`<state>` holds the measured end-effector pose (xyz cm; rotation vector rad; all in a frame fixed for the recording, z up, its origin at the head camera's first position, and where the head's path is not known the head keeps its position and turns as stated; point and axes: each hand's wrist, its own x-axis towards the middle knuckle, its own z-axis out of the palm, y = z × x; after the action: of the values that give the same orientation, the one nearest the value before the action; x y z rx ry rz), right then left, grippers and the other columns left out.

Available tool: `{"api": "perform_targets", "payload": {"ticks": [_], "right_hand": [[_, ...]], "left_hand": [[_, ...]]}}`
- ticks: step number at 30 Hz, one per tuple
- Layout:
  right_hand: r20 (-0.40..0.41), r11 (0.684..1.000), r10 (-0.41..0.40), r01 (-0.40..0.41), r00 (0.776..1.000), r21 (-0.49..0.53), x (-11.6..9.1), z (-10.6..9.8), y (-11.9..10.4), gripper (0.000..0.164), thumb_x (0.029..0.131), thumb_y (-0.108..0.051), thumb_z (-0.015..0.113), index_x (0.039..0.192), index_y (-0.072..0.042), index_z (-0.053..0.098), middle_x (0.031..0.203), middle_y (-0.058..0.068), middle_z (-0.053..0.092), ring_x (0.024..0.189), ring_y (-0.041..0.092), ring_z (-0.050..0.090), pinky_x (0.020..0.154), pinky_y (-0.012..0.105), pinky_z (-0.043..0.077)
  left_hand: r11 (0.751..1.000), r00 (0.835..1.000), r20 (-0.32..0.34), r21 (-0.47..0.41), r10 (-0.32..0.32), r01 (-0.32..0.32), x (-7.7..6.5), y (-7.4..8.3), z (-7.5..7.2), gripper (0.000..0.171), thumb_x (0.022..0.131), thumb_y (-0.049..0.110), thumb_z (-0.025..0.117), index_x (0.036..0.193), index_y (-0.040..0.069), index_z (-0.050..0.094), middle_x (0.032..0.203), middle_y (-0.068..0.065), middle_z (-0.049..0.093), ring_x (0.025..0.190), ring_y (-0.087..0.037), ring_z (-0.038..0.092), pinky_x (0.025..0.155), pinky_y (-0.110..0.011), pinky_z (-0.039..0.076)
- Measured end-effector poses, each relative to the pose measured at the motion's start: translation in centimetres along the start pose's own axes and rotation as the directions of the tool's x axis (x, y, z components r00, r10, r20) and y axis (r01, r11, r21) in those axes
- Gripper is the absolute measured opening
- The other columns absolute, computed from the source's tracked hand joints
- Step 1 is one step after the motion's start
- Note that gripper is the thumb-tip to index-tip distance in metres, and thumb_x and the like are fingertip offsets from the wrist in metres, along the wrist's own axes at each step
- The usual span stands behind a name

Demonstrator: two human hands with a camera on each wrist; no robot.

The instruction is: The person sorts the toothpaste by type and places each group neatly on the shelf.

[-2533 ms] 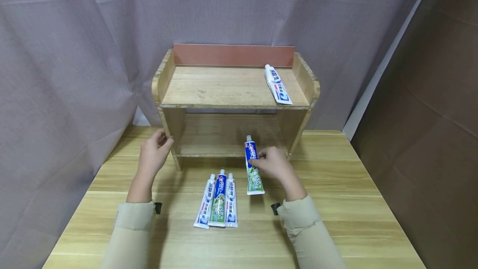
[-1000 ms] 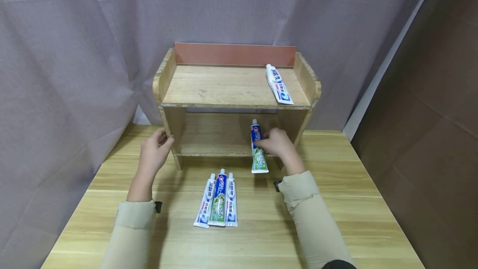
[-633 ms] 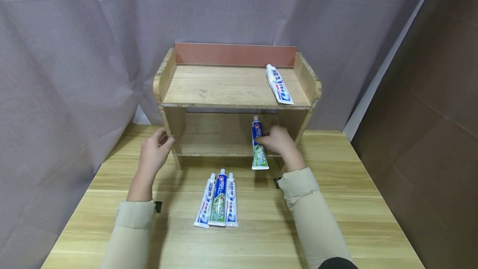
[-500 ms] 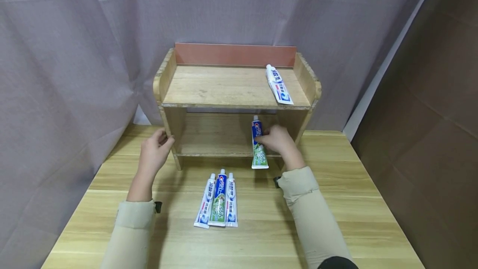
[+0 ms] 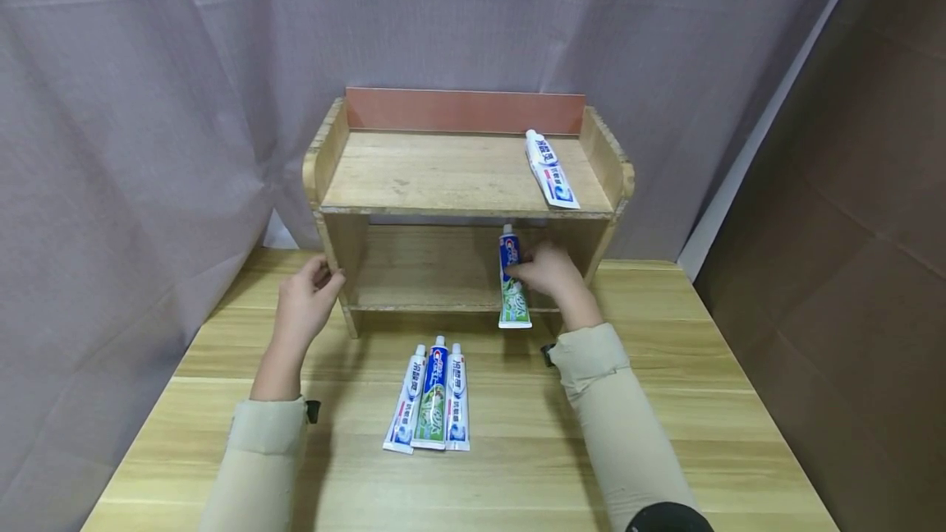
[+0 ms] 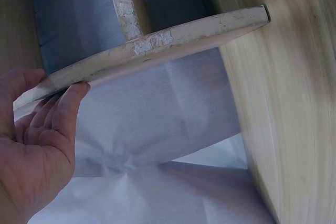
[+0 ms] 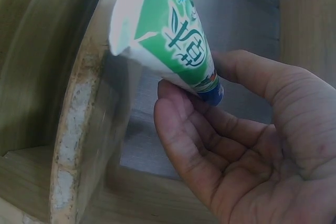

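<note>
My right hand (image 5: 549, 273) pinches a blue and green toothpaste tube (image 5: 512, 290) by its side, cap pointing away, at the front of the lower level of a small wooden shelf (image 5: 414, 175). In the right wrist view, the thumb and fingers hold the tube (image 7: 176, 40) beside the chipped board edge. My left hand (image 5: 306, 302) grips the front edge of the left side panel; the left wrist view has the thumb on one face of the panel (image 6: 178, 35) and the fingers on the other.
Two white toothpaste tubes (image 5: 457, 401) flank a blue and green one (image 5: 433, 401) on the wooden table (image 5: 665, 433). Another white tube (image 5: 550, 171) lies on the upper level, towards the right. Grey curtain (image 5: 458, 15) hangs behind the shelf.
My right hand has carried the blue and green tube forward and slightly right, from above the table to the lower level's opening. The left hand stays on the side panel.
</note>
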<state>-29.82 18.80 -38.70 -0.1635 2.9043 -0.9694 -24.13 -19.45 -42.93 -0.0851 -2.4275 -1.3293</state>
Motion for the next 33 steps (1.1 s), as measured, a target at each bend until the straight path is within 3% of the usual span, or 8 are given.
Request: {"api": "perform_targets", "payload": {"ticks": [4,9,17,27,33], "right_hand": [[0.002,0.999,0.012,-0.012,1.0,0.039,0.3,-0.1,0.1,0.036,0.087,-0.028,0.075,0.096,0.007,0.071,0.081,0.012,0.071,0.075,0.031,0.068,0.062,0.034,0.056],[-0.011,0.999,0.011,-0.011,1.0,0.04,0.9,-0.2,0.1,0.032,0.087,-0.026,0.076,0.093,0.005,0.07,0.079,0.012,0.07,0.074,0.032,0.068,0.06,0.032,0.056],[-0.009,0.999,0.017,-0.017,1.0,0.042,2.0,-0.1,0.7,0.03,0.086,-0.025,0.076,0.092,0.004,0.07,0.076,0.01,0.069,0.063,0.02,0.062,0.057,0.03,0.056],[0.0,0.995,0.055,-0.055,0.998,0.086,2.8,-0.3,1.2,0.035,0.086,-0.023,0.077,0.1,0.008,0.069,0.081,0.012,0.067,0.065,0.021,0.062,0.058,0.03,0.057],[-0.019,0.992,0.049,-0.047,0.999,0.121,3.3,-0.5,1.5,0.031,0.085,-0.02,0.078,0.094,0.007,0.068,0.074,0.01,0.065,0.06,0.02,0.06,0.055,0.03,0.056]], "left_hand": [[1.0,1.0,-0.001,0.001,0.001,-0.001,0.0,0.0,0.0,0.031,0.099,0.021,0.061,0.121,0.001,0.065,0.12,-0.023,0.068,0.111,-0.037,0.068,0.094,-0.048,0.056],[1.0,1.0,-0.001,0.001,0.002,-0.002,0.1,-0.1,0.0,0.031,0.099,0.021,0.061,0.122,0.0,0.065,0.121,-0.024,0.068,0.111,-0.038,0.067,0.094,-0.048,0.056],[1.0,1.0,-0.011,-0.002,0.0,0.0,0.1,-0.2,0.1,0.029,0.098,0.02,0.062,0.12,0.001,0.067,0.119,-0.022,0.069,0.109,-0.036,0.068,0.093,-0.048,0.057],[1.0,1.0,-0.004,-0.006,-0.007,0.007,0.1,-0.1,0.0,0.029,0.098,0.021,0.061,0.12,0.003,0.067,0.12,-0.022,0.069,0.111,-0.036,0.068,0.094,-0.048,0.057],[1.0,1.0,-0.002,-0.003,-0.01,0.01,0.1,0.0,0.0,0.03,0.098,0.022,0.061,0.121,0.003,0.066,0.121,-0.022,0.069,0.112,-0.036,0.068,0.094,-0.048,0.056]]}}
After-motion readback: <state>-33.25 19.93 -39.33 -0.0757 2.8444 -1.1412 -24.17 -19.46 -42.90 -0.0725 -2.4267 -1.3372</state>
